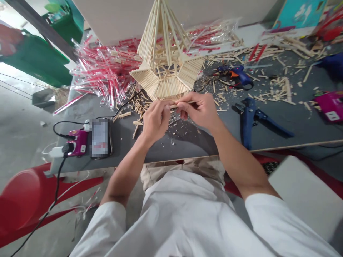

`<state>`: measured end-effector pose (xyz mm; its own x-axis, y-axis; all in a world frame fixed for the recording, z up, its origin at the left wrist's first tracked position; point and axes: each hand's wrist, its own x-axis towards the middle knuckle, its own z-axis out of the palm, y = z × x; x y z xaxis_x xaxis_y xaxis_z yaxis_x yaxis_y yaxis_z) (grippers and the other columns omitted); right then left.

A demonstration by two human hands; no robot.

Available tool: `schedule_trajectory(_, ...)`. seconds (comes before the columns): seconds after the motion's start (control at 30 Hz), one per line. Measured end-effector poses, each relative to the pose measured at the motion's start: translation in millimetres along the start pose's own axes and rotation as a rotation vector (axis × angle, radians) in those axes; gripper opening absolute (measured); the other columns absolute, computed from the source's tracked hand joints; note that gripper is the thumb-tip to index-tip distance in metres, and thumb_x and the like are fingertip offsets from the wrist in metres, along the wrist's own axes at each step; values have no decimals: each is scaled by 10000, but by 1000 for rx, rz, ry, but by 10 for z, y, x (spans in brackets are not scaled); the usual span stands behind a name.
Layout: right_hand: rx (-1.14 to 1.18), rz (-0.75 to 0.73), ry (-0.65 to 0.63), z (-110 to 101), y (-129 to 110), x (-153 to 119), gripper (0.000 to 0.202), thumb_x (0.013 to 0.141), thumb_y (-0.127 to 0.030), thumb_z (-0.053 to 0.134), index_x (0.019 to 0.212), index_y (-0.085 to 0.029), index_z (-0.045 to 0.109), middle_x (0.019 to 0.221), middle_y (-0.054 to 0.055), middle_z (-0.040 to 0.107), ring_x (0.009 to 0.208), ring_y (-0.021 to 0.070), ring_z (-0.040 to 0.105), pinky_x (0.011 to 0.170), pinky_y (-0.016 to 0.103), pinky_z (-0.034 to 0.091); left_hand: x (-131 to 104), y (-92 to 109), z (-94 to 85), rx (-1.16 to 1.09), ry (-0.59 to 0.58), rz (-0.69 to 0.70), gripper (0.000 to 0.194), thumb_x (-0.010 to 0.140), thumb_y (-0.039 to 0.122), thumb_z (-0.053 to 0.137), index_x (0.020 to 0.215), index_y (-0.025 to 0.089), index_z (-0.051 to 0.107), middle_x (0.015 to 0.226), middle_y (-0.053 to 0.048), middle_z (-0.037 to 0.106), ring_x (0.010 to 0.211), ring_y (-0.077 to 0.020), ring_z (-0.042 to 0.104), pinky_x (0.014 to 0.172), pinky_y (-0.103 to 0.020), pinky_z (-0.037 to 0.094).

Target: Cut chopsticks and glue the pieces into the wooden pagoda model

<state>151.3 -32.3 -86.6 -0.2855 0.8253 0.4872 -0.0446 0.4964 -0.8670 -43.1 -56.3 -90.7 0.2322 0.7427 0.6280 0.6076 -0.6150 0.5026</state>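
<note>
In front of me on the grey table stands a model built from thin wooden sticks (171,88), with a tall pointed top and slanted panels around it. My left hand (156,119) is closed at its near edge, fingertips pinching a wooden stick (173,106). From the other side my right hand (201,109) grips the same stick between thumb and fingers. The two hands almost meet, and their fingers partly cover the stick. Whether the stick touches the model, I cannot tell. Cut stick pieces (140,107) lie beside my left hand.
A blue glue gun (242,76) and a blue-handled cutter (249,121) lie to the right. Red-and-clear wrappers (107,71) pile up at the back left. A phone (100,137) sits beside a purple power socket (79,142) with cables. Loose sticks (289,89) litter the right side.
</note>
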Motion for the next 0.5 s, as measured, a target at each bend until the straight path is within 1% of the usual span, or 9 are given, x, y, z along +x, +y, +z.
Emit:
schedule_trajectory(0.07,95,5,34,13,-15,-1,190,960,-378,706,958,-193,748,734,-21,734,523,80,649,477,203,531,1,12,-4,-133,133,-75,236,1092,353,435,1164,239,629,885,-25,675,738,-129,650,668,-267,493)
schedule_trajectory(0.13,144,25,55,29,-16,3,214,954,-410,712,963,-199,744,740,-21,742,530,80,654,469,199,535,10,12,11,-338,216,-141,216,1082,387,473,1189,262,613,878,-14,681,661,-107,638,569,-238,473)
schedule_trajectory(0.2,164,31,62,47,-11,10,230,953,-432,711,974,-204,739,746,-19,745,546,82,661,473,201,539,23,13,44,-552,209,-183,197,1054,399,545,1176,269,629,850,-7,693,605,-98,609,491,-216,454)
schedule_trajectory(0.27,194,13,63,67,-5,16,227,958,-429,708,978,-204,734,750,-16,741,556,85,665,472,204,538,33,18,85,-712,145,-210,176,1010,378,635,1139,263,671,828,-4,707,565,-89,576,439,-201,446)
schedule_trajectory(0.33,223,9,65,86,1,18,225,958,-426,710,975,-203,726,743,-14,731,558,86,664,468,203,529,38,19,124,-797,103,-229,148,975,345,693,1091,256,718,849,-10,723,562,-80,565,423,-190,458)
schedule_trajectory(0.43,208,33,35,98,3,8,243,947,-439,721,995,-201,724,717,-17,715,549,78,638,472,198,507,42,-7,160,-867,120,-241,99,962,329,712,1014,253,749,925,-20,729,612,-75,591,437,-179,480)
schedule_trajectory(0.5,172,41,-1,87,-3,-4,242,932,-427,741,991,-193,729,758,-5,728,601,82,650,517,201,523,51,-41,165,-910,120,-243,102,977,346,691,1000,255,729,941,-18,711,666,-84,620,479,-184,506)
